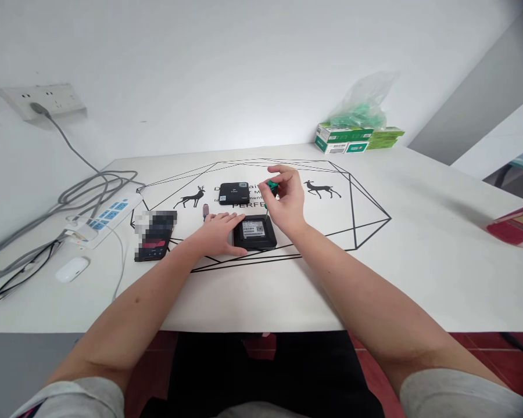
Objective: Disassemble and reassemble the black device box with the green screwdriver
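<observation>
A black square box (255,233) with a white label lies flat on the table in front of me. My left hand (220,234) grips its left side, thumb at the near edge and fingers at the far edge. A green-handled screwdriver (272,186) stands nearly upright in my right hand (290,200), pinched by thumb and fingers. Its shaft points down at the box's far right corner; whether the tip sits in a screw is too small to see. Behind the box is a flat black square piece (234,193) with small stickers. Another screwdriver (206,210) pokes out beyond my left fingers.
To the left lie a phone (156,235), a power strip (108,217) with coiled cables, glasses (26,270) and a white earbud case (72,269). Green boxes (344,136) and a plastic bag (364,107) stand at the wall. A red package (516,225) sits at the right edge.
</observation>
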Demonstrator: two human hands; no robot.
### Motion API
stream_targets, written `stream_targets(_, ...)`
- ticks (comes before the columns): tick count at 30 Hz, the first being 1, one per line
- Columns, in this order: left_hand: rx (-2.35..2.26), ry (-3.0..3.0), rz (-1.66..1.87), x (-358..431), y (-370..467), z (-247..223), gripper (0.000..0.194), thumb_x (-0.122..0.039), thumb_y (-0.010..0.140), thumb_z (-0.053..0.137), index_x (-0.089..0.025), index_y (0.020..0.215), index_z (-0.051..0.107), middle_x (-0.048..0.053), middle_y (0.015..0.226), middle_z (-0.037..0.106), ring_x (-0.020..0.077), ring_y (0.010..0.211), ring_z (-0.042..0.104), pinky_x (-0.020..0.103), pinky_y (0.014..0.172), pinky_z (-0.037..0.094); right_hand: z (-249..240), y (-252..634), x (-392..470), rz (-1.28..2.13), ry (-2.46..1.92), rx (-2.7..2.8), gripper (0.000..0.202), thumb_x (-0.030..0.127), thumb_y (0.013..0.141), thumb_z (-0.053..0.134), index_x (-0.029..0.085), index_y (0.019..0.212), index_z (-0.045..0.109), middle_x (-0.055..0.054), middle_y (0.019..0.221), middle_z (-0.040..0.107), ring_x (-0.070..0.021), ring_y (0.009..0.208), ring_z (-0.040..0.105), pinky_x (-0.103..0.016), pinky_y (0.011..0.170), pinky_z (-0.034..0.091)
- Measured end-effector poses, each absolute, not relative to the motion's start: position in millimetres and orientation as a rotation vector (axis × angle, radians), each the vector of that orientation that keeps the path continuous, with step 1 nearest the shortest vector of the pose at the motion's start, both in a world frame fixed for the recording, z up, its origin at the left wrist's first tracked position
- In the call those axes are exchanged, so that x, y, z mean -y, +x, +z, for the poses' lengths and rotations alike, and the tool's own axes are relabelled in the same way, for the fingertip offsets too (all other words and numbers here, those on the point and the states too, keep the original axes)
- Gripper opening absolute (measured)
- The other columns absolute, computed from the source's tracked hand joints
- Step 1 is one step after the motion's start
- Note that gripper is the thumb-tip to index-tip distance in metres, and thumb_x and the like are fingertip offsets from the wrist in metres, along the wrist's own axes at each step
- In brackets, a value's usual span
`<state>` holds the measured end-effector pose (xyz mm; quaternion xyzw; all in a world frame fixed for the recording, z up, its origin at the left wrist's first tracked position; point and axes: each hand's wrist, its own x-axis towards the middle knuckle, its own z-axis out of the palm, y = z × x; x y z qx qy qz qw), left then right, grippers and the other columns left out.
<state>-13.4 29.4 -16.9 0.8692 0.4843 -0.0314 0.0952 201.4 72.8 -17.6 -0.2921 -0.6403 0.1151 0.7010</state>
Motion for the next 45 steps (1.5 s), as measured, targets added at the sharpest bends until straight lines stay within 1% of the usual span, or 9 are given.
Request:
stream_targets(3, -1.434, 2.576, -0.097, -29.7, -13.4, -17.3, 0.107, -0.078, 0.087, 0.065, -0.025, 0.173, 0.029, 0.016, 0.177, 0.039, 0.0412, 0.162, 0.033, 0.064, 0.131, 0.02, -19.7, 200.5, -72.7, 0.329, -0.685, 1.413, 0.03, 0.034, 0.093, 0.078, 0.028, 0.1, 0.05, -0.004, 0.125, 0.074, -0.0131, 0.076, 0.069, -0.036, 0.073, 0.058)
stream_targets(9, -1.445, 2.57, -0.112, -30.9, -12.9, -18.2, 0.111, -0.081, 0.086, 0.066, -0.024, 0.174, 0.028, 0.017, 0.177, 0.039, 0.0417, 0.163, 0.031, 0.063, 0.131, 0.019, -15.3, 203.8, -69.2, 0.132, -0.737, 1.43, 0.029, 0.052, 0.093, 0.08, 0.027, 0.101, 0.066, -0.005, 0.106, 0.082, -0.022, 0.086, 0.073, -0.044, 0.081, 0.06)
stream_targets(13, -1.434, 2.55, -0.115, -30.1, -13.5, -15.8, 0.111, -0.079, 0.087, 0.066, -0.025, 0.175, 0.026, 0.017, 0.178, 0.036, 0.0409, 0.165, 0.029, 0.064, 0.133, 0.014, -10.9, 209.1, -67.7, 0.004, -0.678, 1.494, 0.021, 0.045, 0.104, 0.063, 0.029, 0.104, 0.076, -0.006, 0.1, 0.082, -0.0252, 0.093, 0.073, -0.048, 0.087, 0.057)
stream_targets(17, -1.405, 2.539, -0.159, -29.2, -17.0, -14.0, 0.122, -0.083, 0.082, 0.069, -0.025, 0.177, 0.019, 0.017, 0.181, 0.028, 0.0425, 0.168, 0.022, 0.064, 0.133, 0.012, -11.0, 213.8, -71.0, -0.067, -0.688, 1.489, 0.023, 0.034, 0.104, 0.057, 0.03, 0.101, 0.079, -0.005, 0.096, 0.077, -0.0264, 0.098, 0.07, -0.052, 0.093, 0.054)
stream_targets(25, -1.387, 2.493, -0.17, -30.3, -20.2, -10.0, 0.119, -0.079, 0.084, 0.072, -0.026, 0.177, 0.019, 0.016, 0.183, 0.024, 0.0411, 0.169, 0.018, 0.063, 0.134, 0.009, -10.2, 214.9, -79.2, 0.099, -0.662, 1.52, 0.011, 0.031, 0.097, 0.062, 0.025, 0.1, 0.07, -0.004, 0.091, 0.066, -0.0203, 0.084, 0.061, -0.04, 0.077, 0.054)
stream_targets(31, -1.308, 2.5, -0.018, -36.0, -24.1, -17.7, 0.118, -0.074, 0.081, 0.079, -0.021, 0.174, 0.03, 0.016, 0.183, 0.022, 0.0409, 0.168, 0.023, 0.054, 0.135, 0.019, -11.3, 213.3, -79.7, 0.396, -0.624, 1.552, 0.018, 0.041, 0.097, 0.07, 0.027, 0.104, 0.062, -0.006, 0.114, 0.067, -0.0209, 0.104, 0.067, -0.038, 0.082, 0.058)
stream_targets(39, -1.249, 2.483, 0.206, -39.5, -26.5, -24.1, 0.093, -0.062, 0.088, 0.074, -0.015, 0.163, 0.05, 0.016, 0.173, 0.046, 0.0362, 0.16, 0.042, 0.042, 0.131, 0.035, -10.9, 212.9, -80.3, 0.543, -0.699, 1.506, 0.039, 0.056, 0.097, 0.072, 0.03, 0.124, 0.059, -0.006, 0.118, 0.072, -0.0213, 0.095, 0.071, -0.039, 0.073, 0.066)
stream_targets(42, -1.245, 2.463, 0.361, -42.0, -23.4, -23.4, 0.066, -0.06, 0.101, 0.055, -0.017, 0.15, 0.061, 0.014, 0.154, 0.066, 0.0344, 0.144, 0.06, 0.043, 0.122, 0.045, 5.2, 222.3, -74.8, 0.36, -0.65, 1.434, 0.033, 0.056, 0.108, 0.053, 0.032, 0.13, 0.057, -0.006, 0.12, 0.069, -0.0195, 0.09, 0.07, -0.039, 0.074, 0.065)
stream_targets(45, -1.336, 2.41, 0.513, -45.9, -15.2, -23.6, 0.056, -0.06, 0.111, 0.035, -0.019, 0.135, 0.066, 0.012, 0.122, 0.079, 0.034, 0.119, 0.073, 0.049, 0.11, 0.05, 23.1, 230.4, -63.0, 0.195, -0.748, 1.795, 0.03, 0.046, 0.111, 0.044, 0.026, 0.116, 0.067, -0.007, 0.106, 0.071, -0.0224, 0.093, 0.07, -0.042, 0.087, 0.061)
